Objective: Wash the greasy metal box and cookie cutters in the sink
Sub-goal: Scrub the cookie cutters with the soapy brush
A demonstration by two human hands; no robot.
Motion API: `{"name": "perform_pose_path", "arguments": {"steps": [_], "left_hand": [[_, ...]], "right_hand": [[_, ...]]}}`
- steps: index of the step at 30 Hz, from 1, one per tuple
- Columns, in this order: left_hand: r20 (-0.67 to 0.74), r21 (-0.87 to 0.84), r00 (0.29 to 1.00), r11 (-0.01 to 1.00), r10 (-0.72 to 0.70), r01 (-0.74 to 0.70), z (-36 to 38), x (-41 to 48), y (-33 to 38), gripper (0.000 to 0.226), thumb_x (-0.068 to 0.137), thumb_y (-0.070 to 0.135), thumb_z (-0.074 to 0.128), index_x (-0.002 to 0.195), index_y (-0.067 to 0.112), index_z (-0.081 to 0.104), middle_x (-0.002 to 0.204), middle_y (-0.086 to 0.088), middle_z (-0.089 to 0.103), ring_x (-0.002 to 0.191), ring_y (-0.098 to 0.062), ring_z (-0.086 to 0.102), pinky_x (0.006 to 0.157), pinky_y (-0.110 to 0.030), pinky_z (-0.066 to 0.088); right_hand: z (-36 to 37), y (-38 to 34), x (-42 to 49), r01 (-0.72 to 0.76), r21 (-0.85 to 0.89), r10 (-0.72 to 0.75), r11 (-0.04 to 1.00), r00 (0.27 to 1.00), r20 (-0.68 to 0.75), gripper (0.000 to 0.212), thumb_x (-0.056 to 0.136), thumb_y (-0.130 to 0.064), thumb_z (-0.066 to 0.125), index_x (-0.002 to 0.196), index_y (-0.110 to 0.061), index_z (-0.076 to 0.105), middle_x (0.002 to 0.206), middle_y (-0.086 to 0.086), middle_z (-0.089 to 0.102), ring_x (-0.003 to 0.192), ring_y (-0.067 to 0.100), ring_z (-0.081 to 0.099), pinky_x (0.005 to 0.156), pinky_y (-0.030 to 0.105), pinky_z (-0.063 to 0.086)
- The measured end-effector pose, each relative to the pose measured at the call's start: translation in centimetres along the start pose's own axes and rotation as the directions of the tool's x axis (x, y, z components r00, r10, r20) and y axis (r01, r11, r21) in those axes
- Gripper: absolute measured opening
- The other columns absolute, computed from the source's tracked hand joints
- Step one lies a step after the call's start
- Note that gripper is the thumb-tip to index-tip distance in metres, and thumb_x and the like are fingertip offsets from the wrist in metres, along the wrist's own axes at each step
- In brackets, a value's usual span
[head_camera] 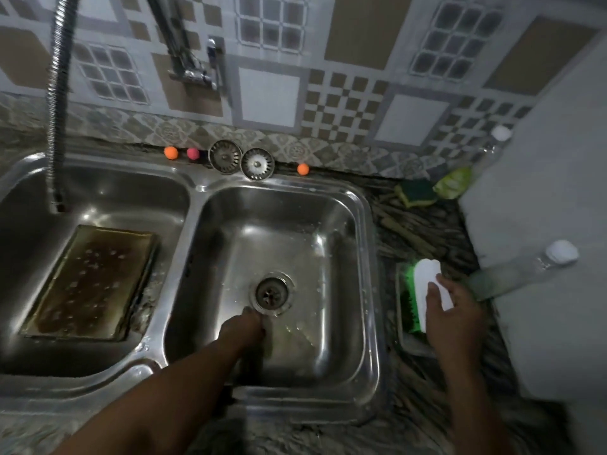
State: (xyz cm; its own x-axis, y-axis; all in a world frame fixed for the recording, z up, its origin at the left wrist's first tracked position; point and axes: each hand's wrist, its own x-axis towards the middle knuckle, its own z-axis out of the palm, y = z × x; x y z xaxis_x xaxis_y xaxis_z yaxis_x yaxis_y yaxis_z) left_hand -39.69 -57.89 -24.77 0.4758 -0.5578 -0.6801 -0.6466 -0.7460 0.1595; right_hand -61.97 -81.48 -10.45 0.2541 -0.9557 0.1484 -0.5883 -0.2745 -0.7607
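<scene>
The greasy metal box [88, 284], a shallow rectangular tray with a brown burnt bottom and water drops, lies tilted in the left basin [29, 208]. My left hand [244, 326] reaches down into the right basin [341, 244], fingertips at the edge of the drain [272, 293]; what it holds, if anything, is hidden. My right hand [451, 310] rests over the white handle of a green-bristled scrub brush [423, 290], which lies in a small metal tray [407, 343] on the counter to the right of the sink. No cookie cutters are visible.
A flexible metal hose [57, 110] hangs over the left basin. Two sink strainers [241, 159] and three small coloured balls [170, 152] line the back ledge. A green sponge [415, 192], a green pouch and two clear bottles [538, 261] sit at the right by a white appliance.
</scene>
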Motion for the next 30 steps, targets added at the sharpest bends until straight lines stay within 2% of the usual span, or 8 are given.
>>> {"name": "perform_pose_path", "arguments": {"steps": [7,11,14,17,20,23,26,30], "left_hand": [[-0.118,-0.004,0.993,1.0,-0.001,0.0,1.4,0.3,0.6,0.035,0.093,0.025,0.046,0.125,0.013,0.051,0.124,-0.01,0.052,0.107,-0.03,0.064,0.083,-0.038,0.051],[-0.17,-0.216,0.985,0.976,-0.021,-0.017,0.7,0.4,0.0,0.032,0.088,0.039,0.055,0.115,0.023,0.057,0.111,-0.005,0.06,0.098,-0.027,0.067,0.079,-0.034,0.053],[-0.232,-0.556,0.969,0.829,-0.082,-0.063,-0.8,0.7,0.0,0.032,0.076,0.036,0.077,0.103,0.024,0.066,0.096,0.001,0.07,0.089,-0.019,0.067,0.075,-0.026,0.052],[-0.261,-0.865,0.959,0.468,-0.113,-0.181,-3.4,-0.2,1.4,0.029,0.073,0.006,0.081,0.093,0.023,0.069,0.088,0.0,0.069,0.078,-0.018,0.064,0.066,-0.025,0.053],[-0.258,-0.951,0.964,0.188,-0.056,-0.244,-6.0,-1.5,3.0,0.037,0.077,-0.015,0.068,0.106,0.008,0.067,0.084,-0.005,0.067,0.067,-0.021,0.061,0.059,-0.033,0.053],[-0.27,-0.957,0.961,0.131,-0.057,-0.261,-7.9,-2.3,4.1,0.031,0.077,-0.01,0.07,0.104,0.005,0.066,0.066,0.004,0.064,0.064,-0.023,0.06,0.063,-0.039,0.049],[-0.281,-0.952,0.958,0.146,-0.06,-0.27,-9.4,-3.0,4.4,0.029,0.073,-0.001,0.073,0.1,0.009,0.07,0.074,-0.009,0.071,0.064,-0.021,0.064,0.064,-0.038,0.054],[-0.276,-0.945,0.961,0.187,-0.006,-0.27,-9.7,-3.0,3.4,0.027,0.071,0.004,0.07,0.097,0.012,0.075,0.076,-0.018,0.07,0.064,-0.024,0.063,0.065,-0.04,0.054]], "right_hand": [[1.1,2.1,-0.6,-0.002,-0.078,0.011,0.997,0.994,0.107,0.029,0.092,-0.02,0.065,0.119,-0.009,0.067,0.122,0.013,0.066,0.112,0.029,0.061,0.089,0.029,0.045],[1.0,2.0,-0.7,-0.02,-0.063,0.025,0.998,0.997,0.078,0.028,0.092,-0.018,0.065,0.118,-0.008,0.068,0.121,0.014,0.066,0.112,0.027,0.061,0.09,0.031,0.046],[0.5,-0.1,-0.7,-0.029,0.034,0.029,0.999,1.0,-0.004,0.027,0.092,-0.018,0.064,0.118,-0.009,0.068,0.12,0.009,0.067,0.106,0.013,0.057,0.091,0.03,0.046],[1.1,-3.4,-0.6,0.002,0.107,-0.005,0.994,1.0,0.027,0.027,0.092,-0.022,0.064,0.118,-0.014,0.068,0.12,0.001,0.065,0.107,0.008,0.054,0.09,0.026,0.043],[3.9,-7.1,-1.3,0.057,0.183,-0.083,0.981,0.987,0.138,0.026,0.09,-0.019,0.067,0.116,-0.014,0.068,0.115,-0.007,0.063,0.105,0.008,0.057,0.087,0.021,0.044],[7.8,-9.4,-2.9,0.159,0.222,-0.219,0.962,0.934,0.281,0.025,0.088,-0.021,0.07,0.113,-0.018,0.071,0.109,-0.014,0.064,0.099,0.002,0.061,0.084,0.016,0.047],[10.7,-9.6,-4.6,0.218,0.228,-0.293,0.949,0.876,0.383,0.022,0.086,-0.022,0.072,0.108,-0.018,0.074,0.102,-0.012,0.069,0.09,-0.008,0.058,0.08,0.003,0.042],[12.2,-9.1,-5.2,0.277,0.205,-0.326,0.939,0.908,0.265,0.018,0.084,-0.016,0.075,0.102,-0.013,0.076,0.1,-0.006,0.074,0.089,-0.007,0.06,0.078,-0.003,0.037]]}}
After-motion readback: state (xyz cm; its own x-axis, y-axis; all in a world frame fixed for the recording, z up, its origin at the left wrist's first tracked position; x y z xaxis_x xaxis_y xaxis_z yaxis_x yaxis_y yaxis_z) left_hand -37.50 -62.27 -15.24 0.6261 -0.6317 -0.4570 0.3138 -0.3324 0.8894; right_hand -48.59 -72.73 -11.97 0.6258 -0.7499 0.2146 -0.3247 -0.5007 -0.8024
